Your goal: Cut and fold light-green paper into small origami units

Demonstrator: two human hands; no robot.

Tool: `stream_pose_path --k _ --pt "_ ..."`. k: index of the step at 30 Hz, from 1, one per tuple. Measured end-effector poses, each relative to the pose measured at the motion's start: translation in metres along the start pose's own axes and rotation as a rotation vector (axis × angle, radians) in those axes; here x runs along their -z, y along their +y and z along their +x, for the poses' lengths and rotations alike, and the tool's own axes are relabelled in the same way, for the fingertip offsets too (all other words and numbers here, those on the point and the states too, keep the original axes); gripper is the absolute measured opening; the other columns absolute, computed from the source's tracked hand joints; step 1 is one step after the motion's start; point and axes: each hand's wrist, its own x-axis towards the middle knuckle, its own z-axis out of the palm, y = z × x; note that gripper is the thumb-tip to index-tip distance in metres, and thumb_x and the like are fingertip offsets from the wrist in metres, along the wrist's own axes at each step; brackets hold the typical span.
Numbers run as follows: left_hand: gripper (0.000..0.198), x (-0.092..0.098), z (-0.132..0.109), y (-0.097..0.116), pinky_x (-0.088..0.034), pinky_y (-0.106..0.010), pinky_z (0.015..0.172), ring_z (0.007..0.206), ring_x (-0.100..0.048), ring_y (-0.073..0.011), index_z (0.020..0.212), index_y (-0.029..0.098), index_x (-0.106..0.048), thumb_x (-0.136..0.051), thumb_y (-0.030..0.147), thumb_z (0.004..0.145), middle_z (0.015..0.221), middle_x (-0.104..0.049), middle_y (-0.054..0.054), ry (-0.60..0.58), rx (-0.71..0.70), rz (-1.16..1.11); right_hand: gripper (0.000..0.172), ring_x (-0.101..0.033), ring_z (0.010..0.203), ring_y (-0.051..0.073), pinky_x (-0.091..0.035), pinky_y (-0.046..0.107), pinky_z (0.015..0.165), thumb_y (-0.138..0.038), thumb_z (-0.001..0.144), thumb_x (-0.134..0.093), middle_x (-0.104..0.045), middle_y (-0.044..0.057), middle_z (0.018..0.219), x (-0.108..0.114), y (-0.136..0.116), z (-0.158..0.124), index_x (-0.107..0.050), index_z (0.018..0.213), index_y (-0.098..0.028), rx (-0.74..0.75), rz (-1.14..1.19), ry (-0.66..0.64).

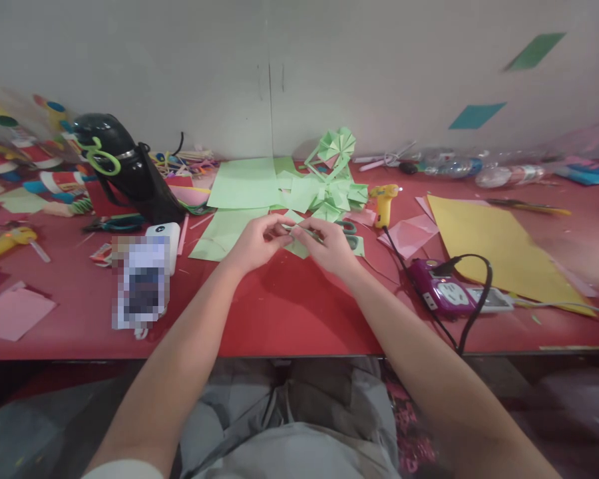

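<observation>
My left hand [264, 241] and my right hand [325, 243] meet over the red table, fingertips pinched together on a small piece of green paper [299, 251]. Most of that piece is covered by my fingers, so its folds are hard to make out. Light green sheets [244, 183] lie just beyond my left hand. Behind my right hand is a heap of folded green paper [333, 196], topped by a pleated green paper rosette [336, 148]. Green-handled scissors [350, 229] rest partly hidden beside my right hand.
A yellow glue gun [383, 203] stands to the right, its cord running near a purple power strip [442, 293]. Yellow paper [504, 246] lies beyond. On the left are a black bottle [130, 166], a phone [144, 283] and pliers [114, 224]. Plastic bottles [509, 174] lie along the wall.
</observation>
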Motion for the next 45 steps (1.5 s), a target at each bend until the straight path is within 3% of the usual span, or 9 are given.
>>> stream_pose_path --k 3,10,17,21,26,33,36,39,45 --pt "0.025 -0.001 0.000 -0.002 -0.054 -0.030 0.072 0.079 -0.067 -0.0171 0.102 0.019 -0.074 -0.071 0.032 0.081 0.087 -0.073 -0.005 -0.028 0.028 -0.009 0.029 -0.047 0.061 0.012 -0.039 0.028 0.060 -0.044 0.090 -0.060 -0.062 0.001 0.069 0.001 0.000 0.000 -0.070 0.080 -0.018 -0.043 -0.005 -0.013" --pt "0.015 0.002 0.004 -0.006 -0.054 -0.028 0.066 0.069 -0.066 -0.0149 0.087 0.019 -0.068 -0.073 0.028 0.077 0.080 -0.069 -0.002 0.281 0.034 -0.101 0.046 -0.062 0.090 0.019 -0.053 0.032 0.073 -0.044 0.075 -0.077 -0.067 0.008 0.107 -0.001 0.006 0.004 -0.063 0.111 -0.021 -0.127 0.094 0.215" --pt "0.011 -0.004 0.000 -0.003 -0.053 -0.023 0.062 0.070 -0.067 -0.0142 0.082 0.020 -0.062 -0.070 0.022 0.076 0.078 -0.069 0.000 0.355 -0.040 0.099 0.033 -0.064 0.085 0.017 -0.056 0.032 0.073 -0.049 0.084 -0.068 -0.067 0.008 0.104 0.000 0.003 0.002 -0.069 0.100 -0.020 -0.054 0.040 0.228" --pt "0.009 -0.007 -0.002 -0.003 -0.054 -0.025 0.068 0.080 -0.068 -0.0145 0.082 0.020 -0.062 -0.065 0.014 0.078 0.096 -0.073 -0.004 0.303 -0.171 0.238 0.045 -0.068 0.098 0.021 -0.059 0.032 0.076 -0.053 0.080 -0.071 -0.064 0.011 0.117 -0.003 0.003 0.001 -0.065 0.112 -0.020 -0.096 0.184 0.178" --pt "0.006 -0.010 -0.003 -0.004 -0.056 -0.027 0.073 0.097 -0.068 -0.0174 0.081 0.019 -0.062 -0.063 0.013 0.080 0.115 -0.070 -0.009 0.174 -0.267 0.263 0.043 -0.070 0.086 0.020 -0.061 0.038 0.078 -0.047 0.081 -0.069 -0.064 0.011 0.121 -0.007 0.006 0.003 -0.062 0.114 -0.021 -0.170 0.266 0.161" --pt "0.005 -0.010 -0.005 -0.006 -0.058 -0.031 0.074 0.087 -0.071 -0.0167 0.086 0.018 -0.063 -0.064 0.018 0.081 0.137 -0.059 -0.015 0.113 -0.185 0.189 0.030 -0.069 0.080 0.019 -0.059 0.038 0.076 -0.031 0.081 -0.061 -0.068 0.007 0.112 -0.005 0.006 0.004 -0.064 0.109 -0.022 -0.161 0.248 0.149" --pt "0.009 -0.008 -0.006 -0.003 -0.058 -0.034 0.080 0.109 -0.068 -0.0249 0.088 0.018 -0.063 -0.067 0.022 0.080 0.143 -0.053 -0.017 0.050 -0.143 0.153 0.028 -0.069 0.080 0.019 -0.058 0.037 0.075 -0.022 0.078 -0.057 -0.069 0.006 0.106 -0.004 0.007 0.003 -0.063 0.105 -0.021 -0.130 0.224 0.148" --pt "0.009 -0.007 -0.006 0.001 -0.056 -0.035 0.090 0.129 -0.055 -0.0292 0.086 0.019 -0.064 -0.067 0.025 0.080 0.135 -0.057 -0.016 0.006 -0.110 0.076 0.027 -0.068 0.082 0.018 -0.057 0.036 0.077 -0.018 0.076 -0.054 -0.070 0.006 0.103 -0.003 0.007 0.002 -0.063 0.102 -0.021 -0.093 0.182 0.145" --pt "0.018 -0.010 -0.003 0.000 -0.057 -0.033 0.081 0.087 -0.069 -0.0179 0.087 0.019 -0.057 -0.065 0.035 0.086 0.100 -0.066 -0.007 0.047 0.019 -0.159 0.027 -0.069 0.098 0.021 -0.057 0.039 0.084 -0.022 0.084 -0.054 -0.069 0.009 0.116 -0.002 0.008 0.001 -0.063 0.110 -0.023 0.007 0.141 0.126"
